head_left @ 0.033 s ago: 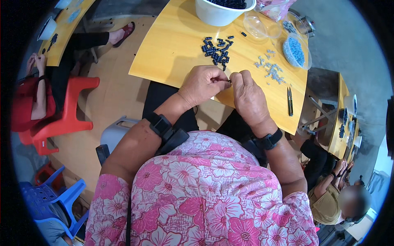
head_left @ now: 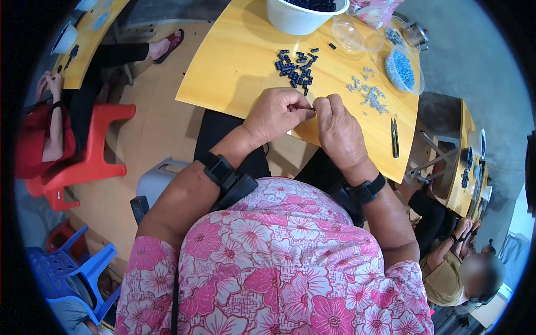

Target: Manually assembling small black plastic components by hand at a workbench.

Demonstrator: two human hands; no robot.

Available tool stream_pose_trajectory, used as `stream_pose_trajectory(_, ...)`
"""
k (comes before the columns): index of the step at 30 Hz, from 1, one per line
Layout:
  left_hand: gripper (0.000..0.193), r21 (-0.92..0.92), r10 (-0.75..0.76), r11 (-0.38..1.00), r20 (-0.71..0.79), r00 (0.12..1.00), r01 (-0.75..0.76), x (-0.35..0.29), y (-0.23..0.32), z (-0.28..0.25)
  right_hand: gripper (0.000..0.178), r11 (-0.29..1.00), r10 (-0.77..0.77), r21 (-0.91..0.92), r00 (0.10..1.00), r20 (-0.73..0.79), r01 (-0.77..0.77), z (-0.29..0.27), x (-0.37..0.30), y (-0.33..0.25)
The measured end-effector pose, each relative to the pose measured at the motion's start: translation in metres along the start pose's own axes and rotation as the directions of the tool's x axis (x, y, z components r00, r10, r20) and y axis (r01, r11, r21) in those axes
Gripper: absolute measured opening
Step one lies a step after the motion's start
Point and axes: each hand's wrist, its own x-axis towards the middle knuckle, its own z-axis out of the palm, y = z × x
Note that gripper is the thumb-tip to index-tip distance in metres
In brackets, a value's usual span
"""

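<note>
My left hand (head_left: 281, 114) and my right hand (head_left: 341, 131) meet over the table's near edge, fingers closed in a pinch. Between their fingertips shows a bit of a small black piece (head_left: 312, 110), mostly hidden by the fingers. Just beyond my hands lies a loose pile of small black pieces (head_left: 296, 68), dark and short like the bit I hold. To the right of it are scattered small clear and pale-blue pieces (head_left: 371, 96). Thread snips (head_left: 395, 138) with dark handles lie near the table's right edge.
At the far side stand a white tub (head_left: 301, 21) of black pieces, clear plastic bowls (head_left: 357, 36), a bowl of blue pieces (head_left: 400, 70) and a pink bag (head_left: 373, 11). A red stool (head_left: 92, 151) and blue chair (head_left: 84, 273) are at left. Other people sit at tables on both sides.
My hands stay nearly where they were, with only a very slight shift of the fingers. The things on the table have not moved.
</note>
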Motion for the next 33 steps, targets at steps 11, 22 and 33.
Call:
stream_pose_trajectory(11, 0.009, -0.1, -0.048, 0.994, -0.018, 0.999, 0.046, -0.002, -0.001, -0.003, 0.014, 0.384, 0.485, 0.89, 0.874, 0.033, -0.246, 0.027, -0.01, -0.003)
stream_pose_trajectory(22, 0.008, -0.063, -0.029, 0.998, -0.022, 0.999, 0.027, -0.002, -0.002, -0.004, 0.013, 0.61, 0.409, 0.775, 0.903, -0.129, -0.166, 0.028, -0.007, -0.001)
stream_pose_trajectory(33, 0.014, -0.392, -0.049, 0.919, -0.212, 0.976, -0.039, -0.005, -0.014, 0.0, 0.016, 0.671, 0.458, 0.706, 0.875, -0.156, -0.225, 0.035, -0.008, 0.024)
